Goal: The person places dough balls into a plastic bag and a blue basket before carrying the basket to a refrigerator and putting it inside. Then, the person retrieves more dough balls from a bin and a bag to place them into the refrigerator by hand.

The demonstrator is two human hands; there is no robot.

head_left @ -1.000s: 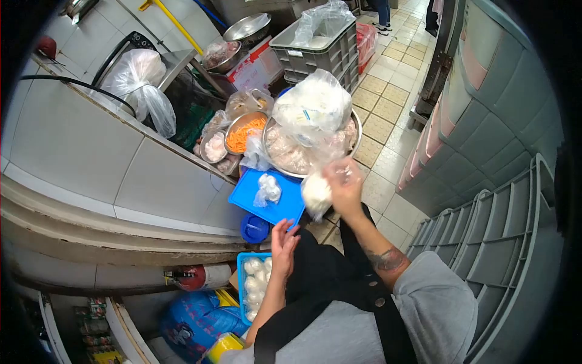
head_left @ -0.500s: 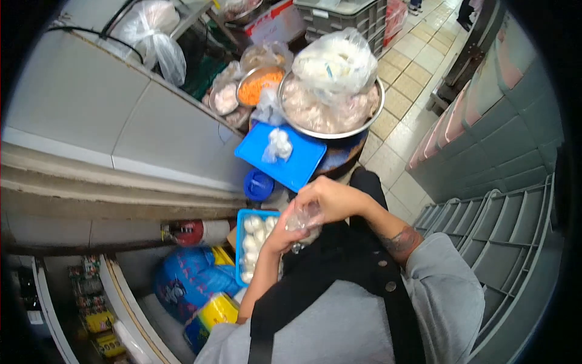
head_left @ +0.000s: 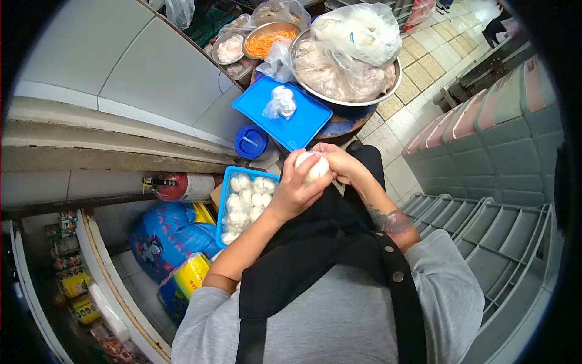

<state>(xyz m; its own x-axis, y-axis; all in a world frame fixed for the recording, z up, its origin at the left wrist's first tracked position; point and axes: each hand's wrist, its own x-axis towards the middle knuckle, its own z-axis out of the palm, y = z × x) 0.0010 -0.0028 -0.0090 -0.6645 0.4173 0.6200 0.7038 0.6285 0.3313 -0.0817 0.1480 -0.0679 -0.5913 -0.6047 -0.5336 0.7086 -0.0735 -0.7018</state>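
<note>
My left hand [head_left: 295,191] and my right hand [head_left: 342,162] are closed together around a white ball wrapped in clear plastic [head_left: 315,166], held over my black apron. Just left of the hands lies a blue tray [head_left: 227,182] packed with several similar wrapped white balls [head_left: 245,198]. Farther ahead a blue board [head_left: 297,124] carries one knotted bag [head_left: 280,101]. Beyond it a large steel bowl [head_left: 388,91] holds pale meat under plastic, with a full white bag [head_left: 359,30] on top.
A blue lidded tub [head_left: 251,141] stands between board and tray. Small steel bowls, one with shredded carrot [head_left: 267,41], sit at the back. A tiled wall [head_left: 121,79] runs on the left, stacked grey crates [head_left: 503,182] on the right. A red cylinder [head_left: 179,185] and blue sack [head_left: 163,236] lie below.
My right hand brought the bagged white ball down from the big bowl to my lap. My left hand rose to meet it, and both now grip it.
</note>
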